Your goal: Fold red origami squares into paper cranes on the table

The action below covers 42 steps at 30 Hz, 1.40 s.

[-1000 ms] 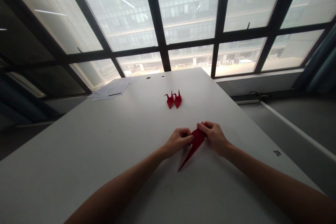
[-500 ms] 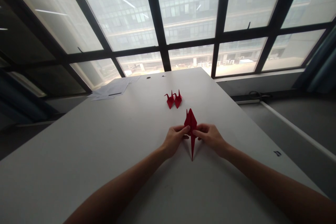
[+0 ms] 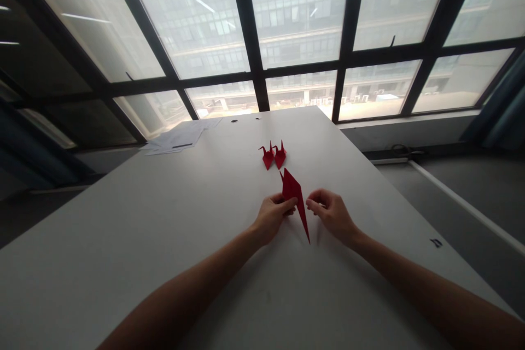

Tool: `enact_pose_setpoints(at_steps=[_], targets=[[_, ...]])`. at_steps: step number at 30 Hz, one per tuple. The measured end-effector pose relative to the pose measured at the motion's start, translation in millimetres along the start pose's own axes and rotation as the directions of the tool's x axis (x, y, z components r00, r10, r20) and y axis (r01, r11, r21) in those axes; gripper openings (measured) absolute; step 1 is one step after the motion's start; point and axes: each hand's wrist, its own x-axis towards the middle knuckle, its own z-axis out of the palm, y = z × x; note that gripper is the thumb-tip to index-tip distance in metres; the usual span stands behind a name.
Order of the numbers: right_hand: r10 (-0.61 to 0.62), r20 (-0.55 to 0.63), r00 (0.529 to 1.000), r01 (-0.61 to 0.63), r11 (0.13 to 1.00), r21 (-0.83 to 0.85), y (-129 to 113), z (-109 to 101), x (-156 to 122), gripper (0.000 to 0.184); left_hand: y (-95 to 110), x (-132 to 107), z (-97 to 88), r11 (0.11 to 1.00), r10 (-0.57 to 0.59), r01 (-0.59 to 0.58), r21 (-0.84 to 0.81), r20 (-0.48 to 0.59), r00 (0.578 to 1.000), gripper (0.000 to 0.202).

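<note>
Item: folded paper (image 3: pixel 291 186), red, one piece. Location: just right of the centre of the frame, below the middle line, raised in the hand in front of the cranes. Long axis: steep slant, upper left to lower right. Lower end: long narrow spike, pointing to the lower right. Upper end: broad body narrowing to a point at the upper left, with a thin second spike at its left edge.

Left hand (image 3: pixel 274 217): at the left of the paper; fingers bent behind, thumb pressed flat over the front near mid-length; firm pinch on the paper.

Right hand (image 3: pixel 333 214): at the right of the paper, just beside its lower spike, a narrow gap between; fingers loosely curled, thumb and forefinger tips close together, whether meeting cannot be told; nothing seen in its grasp. The paper lies between the two hands.

Left crane (image 3: pixel 268 159) and right crane (image 3: pixel 280 159): red, side by side, above the paper in the frame, standing on the table (image 3: pixel 143 240), white.

Sheets (image 3: pixel 174 134): white, loose pile, left of upper centre; pen (image 3: pixel 182 145), dark, on them.

Window (image 3: pixel 303 11): dark-framed, across the top.
</note>
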Motion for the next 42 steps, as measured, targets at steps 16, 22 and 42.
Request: enact_pose_setpoints(at_steps=[16, 22, 42], targets=[[-0.114, 0.143, 0.983, 0.157, 0.926, -0.343, 5.4, 4.1, -7.6, 0.007, 1.2, -0.4, 2.6, 0.999, -0.016, 0.016, -0.045, -0.002, 1.0, 0.034], [-0.26, 0.141, 0.955, 0.294, 0.781, -0.55, -4.8, -11.1, -1.1, 0.01, -0.1, 0.7, 2.7, 1.0, -0.015, 0.015, -0.014, -0.054, 0.998, 0.037], [-0.057, -0.023, 0.998, 0.055, 0.993, -0.102, -0.3, -17.0, 10.0, 0.036, 12.4, -4.5, 0.0, 0.947, -0.089, -0.002, 0.322, 0.266, 0.96, 0.032]])
